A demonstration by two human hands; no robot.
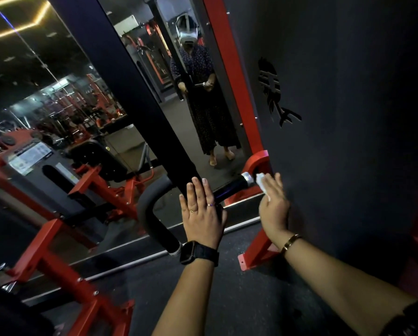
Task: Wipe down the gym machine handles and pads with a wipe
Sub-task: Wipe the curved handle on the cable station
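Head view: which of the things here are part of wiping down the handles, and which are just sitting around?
Part of the job:
- curved bar handle
- wipe
- left hand, resting on the bar
- right hand, holding the wipe at the bar's chrome end

Just around:
- mirror
- black panel
- red upright
- red floor frame

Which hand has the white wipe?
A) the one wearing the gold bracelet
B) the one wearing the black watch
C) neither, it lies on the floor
A: the white wipe sticks out from the right hand, whose wrist wears the gold bracelet, beside the chrome handle end.
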